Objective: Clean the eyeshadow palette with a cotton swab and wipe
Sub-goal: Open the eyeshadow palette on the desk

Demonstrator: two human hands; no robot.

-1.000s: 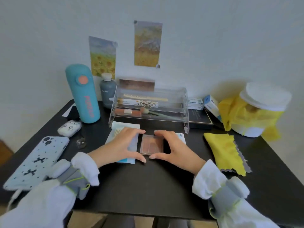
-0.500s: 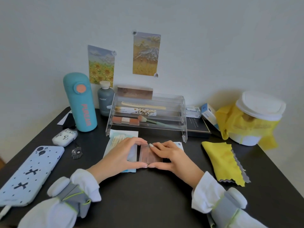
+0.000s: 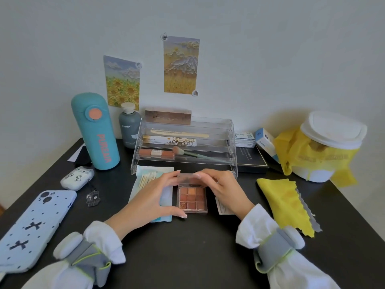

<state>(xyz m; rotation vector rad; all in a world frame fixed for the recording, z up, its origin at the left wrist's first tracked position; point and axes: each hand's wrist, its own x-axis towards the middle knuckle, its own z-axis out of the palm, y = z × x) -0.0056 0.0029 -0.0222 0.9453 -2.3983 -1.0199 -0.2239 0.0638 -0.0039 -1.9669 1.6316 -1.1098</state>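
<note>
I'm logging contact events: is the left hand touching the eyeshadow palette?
Touching. The head view shows the left hand with its thumb tip against the near left corner of the eyeshadow palette and a fingertip on the raised clear lid.

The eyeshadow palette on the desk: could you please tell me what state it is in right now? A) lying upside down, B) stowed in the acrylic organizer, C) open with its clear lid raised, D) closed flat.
C: the palette shows its colour pans, and both the left hand and right hand hold the clear lid raised at its far edge.
</note>
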